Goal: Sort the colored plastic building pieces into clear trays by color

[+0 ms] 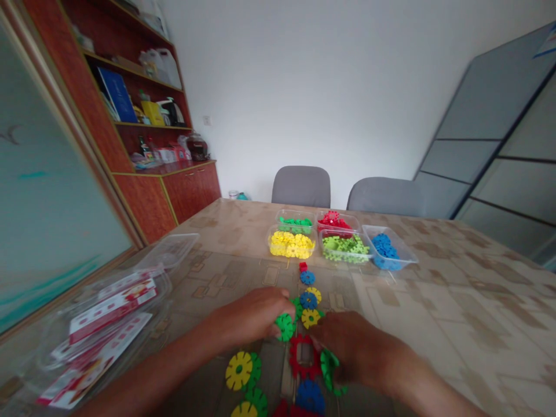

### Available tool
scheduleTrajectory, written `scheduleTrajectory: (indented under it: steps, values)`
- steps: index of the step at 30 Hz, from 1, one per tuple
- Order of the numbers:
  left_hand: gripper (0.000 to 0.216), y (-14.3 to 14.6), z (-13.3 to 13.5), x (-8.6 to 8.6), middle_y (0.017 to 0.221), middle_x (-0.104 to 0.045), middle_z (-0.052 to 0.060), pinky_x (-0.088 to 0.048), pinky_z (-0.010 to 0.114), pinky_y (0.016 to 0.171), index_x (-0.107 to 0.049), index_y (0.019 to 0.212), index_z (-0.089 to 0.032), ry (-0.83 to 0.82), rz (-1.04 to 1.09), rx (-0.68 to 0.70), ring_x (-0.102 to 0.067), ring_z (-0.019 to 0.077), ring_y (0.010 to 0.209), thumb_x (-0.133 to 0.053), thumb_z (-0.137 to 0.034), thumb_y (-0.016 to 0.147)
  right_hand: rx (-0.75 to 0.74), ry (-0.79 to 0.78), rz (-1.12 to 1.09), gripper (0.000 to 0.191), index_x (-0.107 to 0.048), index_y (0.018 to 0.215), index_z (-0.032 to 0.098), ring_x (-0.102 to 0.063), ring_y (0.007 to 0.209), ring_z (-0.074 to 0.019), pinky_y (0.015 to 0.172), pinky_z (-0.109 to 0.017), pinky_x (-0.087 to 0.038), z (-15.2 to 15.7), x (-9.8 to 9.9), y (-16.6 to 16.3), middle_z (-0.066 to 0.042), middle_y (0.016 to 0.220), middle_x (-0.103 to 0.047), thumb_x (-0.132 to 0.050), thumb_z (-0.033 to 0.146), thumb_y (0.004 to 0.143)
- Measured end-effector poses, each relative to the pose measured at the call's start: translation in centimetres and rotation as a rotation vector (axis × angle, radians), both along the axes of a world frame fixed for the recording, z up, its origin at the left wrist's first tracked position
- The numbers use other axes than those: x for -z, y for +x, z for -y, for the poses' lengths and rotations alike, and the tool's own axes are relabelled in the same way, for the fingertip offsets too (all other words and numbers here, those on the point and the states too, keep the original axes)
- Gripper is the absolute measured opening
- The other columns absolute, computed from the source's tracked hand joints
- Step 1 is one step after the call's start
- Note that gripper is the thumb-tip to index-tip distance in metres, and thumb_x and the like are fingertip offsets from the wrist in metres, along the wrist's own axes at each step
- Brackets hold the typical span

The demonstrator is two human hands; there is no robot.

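My left hand [254, 317] is closed, its fingertips pinching a green snowflake disc [285, 326] that belongs to a chain of linked plastic discs. My right hand [347, 344] is curled over the table just right of a red disc [303, 355] and presses on a green disc [329, 369]; what its fingers grip is partly hidden. The linked discs run away from me: yellow [310, 317], blue [308, 300], yellow, blue [307, 277] and a small red piece [303, 266]. Nearer me lie a yellow disc [238, 370], a blue disc [310, 396] and more green ones.
Clear tubs hold sorted discs: yellow [292, 244], dark green [296, 222], red [333, 220], light green [346, 248], blue [386, 251]. A clear box with printed cards [108, 315] and a lid [171, 250] sit at left. Two grey chairs [301, 186] stand behind the table; a cabinet is at left.
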State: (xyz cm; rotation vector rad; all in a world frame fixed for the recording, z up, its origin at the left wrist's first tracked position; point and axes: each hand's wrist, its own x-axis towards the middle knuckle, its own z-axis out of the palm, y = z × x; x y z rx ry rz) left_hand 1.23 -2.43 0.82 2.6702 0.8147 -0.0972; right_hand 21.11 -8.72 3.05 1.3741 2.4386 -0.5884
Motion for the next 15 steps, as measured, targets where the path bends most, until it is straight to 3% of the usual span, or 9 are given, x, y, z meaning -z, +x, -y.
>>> scheduleTrajectory:
  steps: [3,8,12,15]
  values:
    - [0.023,0.0,-0.5,0.5,0.093,-0.061,-0.001,-0.042,0.024,0.077,-0.059,0.090,-0.022,-0.048,0.039,-0.007,-0.058,0.0194,0.092,-0.072,-0.013,0.074,-0.003,-0.018,0.070,0.023,-0.075,0.087,0.020,-0.071,0.080,-0.0277,0.063,-0.028,-0.053,-0.1,-0.1,0.0,-0.007,0.088,-0.076,-0.079,0.015,0.064]
    - [0.025,-0.1,-0.7,0.1,0.095,-0.064,-0.001,-0.042,0.024,0.079,-0.060,0.093,-0.022,-0.087,0.084,0.002,-0.059,0.0181,0.092,-0.064,-0.005,0.075,0.015,-0.006,0.150,0.026,-0.075,0.089,0.018,-0.071,0.087,-0.0315,0.068,-0.031,-0.054,-0.2,0.2,-0.2,-0.010,0.092,-0.076,-0.081,0.017,0.065]
    - [0.025,-0.2,-0.7,-0.4,0.094,-0.065,0.001,-0.042,0.026,0.082,-0.064,0.089,-0.021,-0.093,0.112,0.028,-0.060,0.0194,0.093,-0.062,0.000,0.075,0.021,-0.023,0.025,0.033,-0.073,0.091,0.017,-0.070,0.086,-0.0291,0.068,-0.029,-0.053,-0.1,0.4,0.1,-0.009,0.093,-0.075,-0.082,0.011,0.060]
    - [0.026,-0.3,-0.8,-0.5,0.094,-0.065,0.002,-0.042,0.028,0.082,-0.065,0.088,-0.020,-0.092,0.136,0.035,-0.060,0.0210,0.093,-0.061,0.002,0.074,0.045,-0.030,-0.120,0.026,-0.071,0.086,0.015,-0.068,0.082,-0.0239,0.066,-0.025,-0.049,0.4,1.1,0.9,-0.007,0.089,-0.073,-0.073,0.004,0.063]
